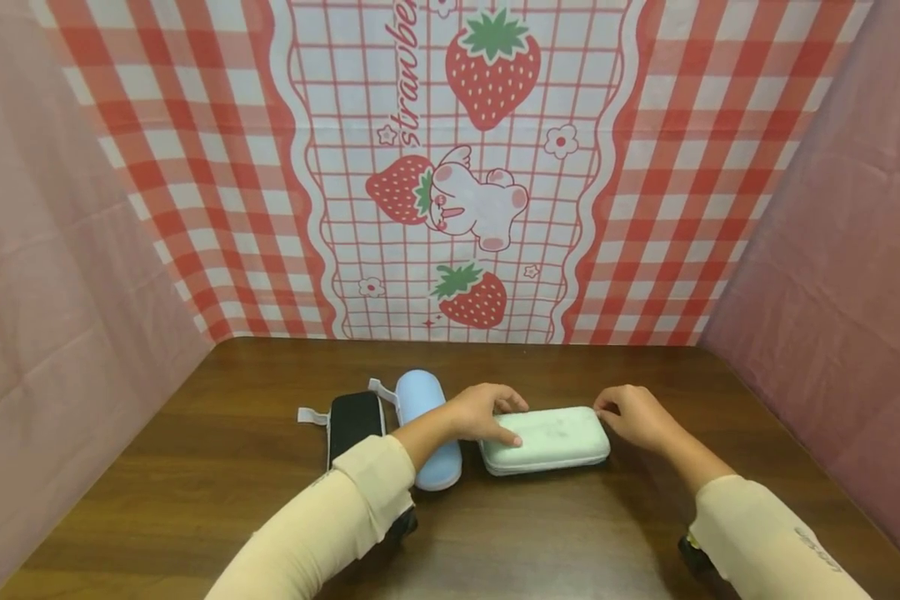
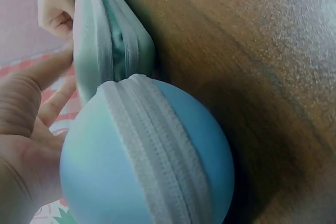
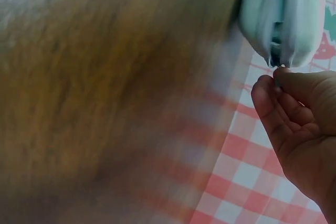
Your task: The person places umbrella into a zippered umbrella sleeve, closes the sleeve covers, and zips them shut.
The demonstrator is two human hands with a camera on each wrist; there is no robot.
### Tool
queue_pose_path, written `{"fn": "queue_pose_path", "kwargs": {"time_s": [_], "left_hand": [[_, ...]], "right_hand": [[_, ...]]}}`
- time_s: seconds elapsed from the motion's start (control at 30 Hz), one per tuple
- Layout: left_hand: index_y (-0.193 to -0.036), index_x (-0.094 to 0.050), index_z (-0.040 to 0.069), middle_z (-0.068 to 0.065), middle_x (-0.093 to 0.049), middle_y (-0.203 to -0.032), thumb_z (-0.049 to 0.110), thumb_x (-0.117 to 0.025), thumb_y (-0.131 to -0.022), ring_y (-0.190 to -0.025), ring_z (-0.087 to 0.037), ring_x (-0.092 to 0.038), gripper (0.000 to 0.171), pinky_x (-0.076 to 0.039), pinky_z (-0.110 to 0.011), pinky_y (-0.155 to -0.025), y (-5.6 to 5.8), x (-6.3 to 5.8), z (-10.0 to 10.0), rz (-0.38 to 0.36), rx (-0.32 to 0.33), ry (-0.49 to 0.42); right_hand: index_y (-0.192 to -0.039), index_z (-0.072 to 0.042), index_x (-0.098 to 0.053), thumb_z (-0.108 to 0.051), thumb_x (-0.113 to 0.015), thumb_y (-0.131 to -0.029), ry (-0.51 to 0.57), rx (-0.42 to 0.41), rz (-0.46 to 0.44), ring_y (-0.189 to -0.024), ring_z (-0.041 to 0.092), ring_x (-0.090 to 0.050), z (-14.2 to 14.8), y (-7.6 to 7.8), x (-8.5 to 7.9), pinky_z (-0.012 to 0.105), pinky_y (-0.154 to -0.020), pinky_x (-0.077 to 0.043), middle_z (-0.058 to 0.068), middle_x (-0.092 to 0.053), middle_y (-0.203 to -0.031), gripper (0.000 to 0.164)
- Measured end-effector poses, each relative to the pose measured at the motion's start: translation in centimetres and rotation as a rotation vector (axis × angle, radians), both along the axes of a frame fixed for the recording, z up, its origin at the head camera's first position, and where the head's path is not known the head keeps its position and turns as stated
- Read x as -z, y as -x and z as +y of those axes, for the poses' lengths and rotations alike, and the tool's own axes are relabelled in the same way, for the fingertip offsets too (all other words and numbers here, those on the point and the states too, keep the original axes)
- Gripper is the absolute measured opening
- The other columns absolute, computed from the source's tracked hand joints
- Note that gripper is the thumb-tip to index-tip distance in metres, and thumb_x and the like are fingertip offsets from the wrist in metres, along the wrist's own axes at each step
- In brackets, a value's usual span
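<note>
A pale green zippered case (image 1: 551, 437) lies on the table in the head view. The left hand (image 1: 483, 414) rests over its left end, thumb on the lid and the other fingers toward the far edge. At the right end, the right hand (image 1: 633, 414) pinches the zipper pull (image 3: 278, 80) between thumb and index finger. The right wrist view shows the dark zipper slider (image 3: 275, 56) at the case's corner. Teal lining (image 2: 116, 38) shows between the zipper tapes in the left wrist view.
Left of the green case lies a rounded light blue case (image 1: 441, 467), partly under the left forearm. Beside it is a black case (image 1: 354, 423) with a light strap, partly hidden by the sleeve. A red-and-white strawberry cloth (image 1: 450, 317) hangs behind the wooden table (image 1: 217, 467).
</note>
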State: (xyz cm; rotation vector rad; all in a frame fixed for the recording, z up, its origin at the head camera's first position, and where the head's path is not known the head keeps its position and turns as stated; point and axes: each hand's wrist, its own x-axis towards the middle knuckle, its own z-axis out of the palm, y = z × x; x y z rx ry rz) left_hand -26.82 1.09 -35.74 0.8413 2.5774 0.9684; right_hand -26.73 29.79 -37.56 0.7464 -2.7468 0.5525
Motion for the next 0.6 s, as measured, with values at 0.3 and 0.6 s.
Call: {"fn": "queue_pose_path", "kwargs": {"time_s": [0.3, 0.6], "left_hand": [[-0.104, -0.077, 0.020, 0.005, -0.066, -0.117, 0.025, -0.078, -0.084, -0.115, -0.012, -0.057, 0.020, -0.042, -0.023, -0.098, -0.5, -1.2, 0.4, 0.238, 0.166, 0.185], [-0.108, -0.077, 0.023, 0.009, -0.068, -0.116, 0.032, -0.084, -0.077, -0.112, -0.007, -0.059, 0.033, -0.045, -0.021, -0.092, -1.0, -1.9, 1.1, 0.327, 0.224, 0.316]], "right_hand": [[-0.075, -0.009, -0.068, 0.004, -0.071, -0.079, -0.002, -0.021, -0.019, -0.065, 0.009, -0.052, 0.1, 0.2, 0.7, 0.034, -0.061, -0.048, -0.006, -0.062, -0.071, 0.013], [-0.088, -0.002, -0.071, 0.008, -0.069, -0.079, 0.052, -0.022, -0.058, -0.075, 0.017, -0.061, 0.6, 0.5, 1.1, 0.040, -0.068, -0.052, 0.002, -0.068, -0.080, 0.013]]}}
